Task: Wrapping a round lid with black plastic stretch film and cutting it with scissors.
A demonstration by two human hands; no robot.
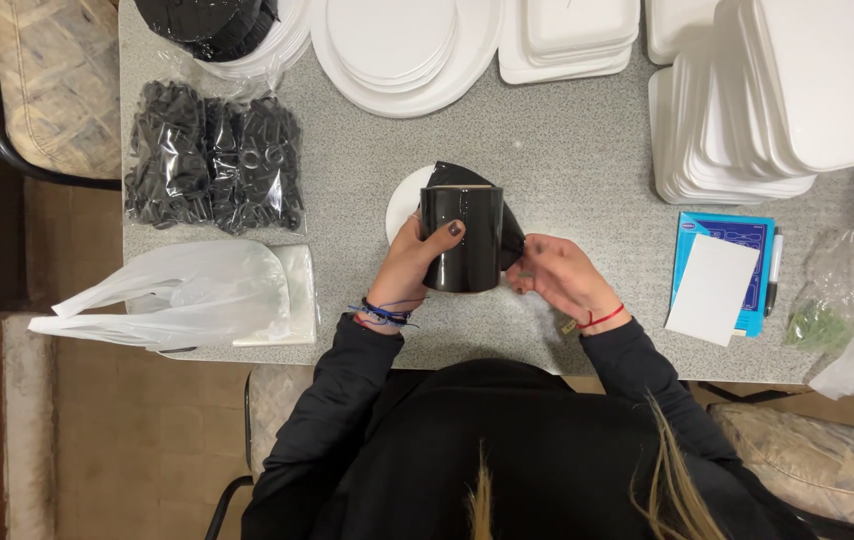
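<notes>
A grey speckled table [587,170] is seen from above, crowded along its far edge with stacks of white plates [402,45] and white foam trays [747,110]. At the left edge lie a bag of black plastic cutlery [212,165] and a crumpled white plastic bag [187,295]; at the right, a blue booklet [737,250] is covered in part by a white card [712,290].

Near the table's front edge, a glossy black sleeve [462,240] is held upright between both hands, its long axis pointing away from the person. The left hand [412,265] is wrapped around its left side, fingers closed, a dark-nailed thumb pressed on the front. The right hand [567,280] is pinched on a fold of black napkin [509,245] jutting from the sleeve's right side. A small white plate [404,205] is partly hidden behind the sleeve.
</notes>
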